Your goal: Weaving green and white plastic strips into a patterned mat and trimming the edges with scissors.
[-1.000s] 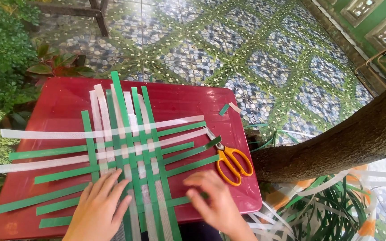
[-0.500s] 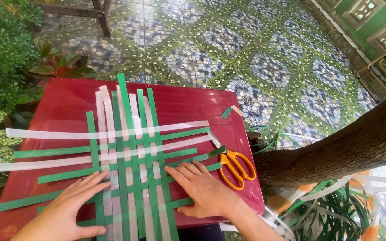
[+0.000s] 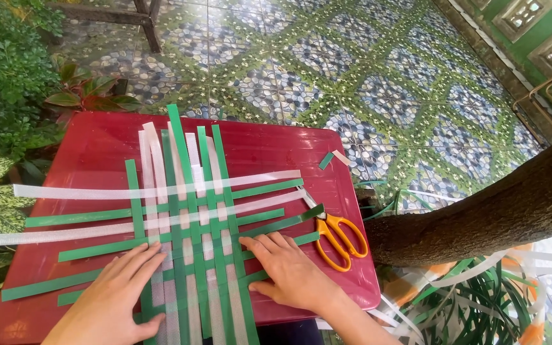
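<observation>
A loose weave of green and white plastic strips (image 3: pixel 186 217) lies on a red plastic lid (image 3: pixel 269 144). My left hand (image 3: pixel 113 300) rests flat on the lower left of the weave, fingers spread over the green and white strips. My right hand (image 3: pixel 289 268) lies flat on the lower right of the weave, fingertips on the crossing strips. Neither hand grips anything. Orange-handled scissors (image 3: pixel 337 233) lie on the lid just right of my right hand, blades pointing up-left under a green strip.
Two short strip offcuts (image 3: pixel 332 158) lie near the lid's far right corner. A thick tree trunk (image 3: pixel 493 211) crosses at the right. Loose strips (image 3: pixel 474 294) pile below it. Leafy plants (image 3: pixel 7 83) line the left; patterned floor tiles (image 3: pixel 352 70) lie beyond.
Both hands have spread flat and slid slightly up and outward over the weave's lower part; the view shifted a little. Strips and scissors stay in place.
</observation>
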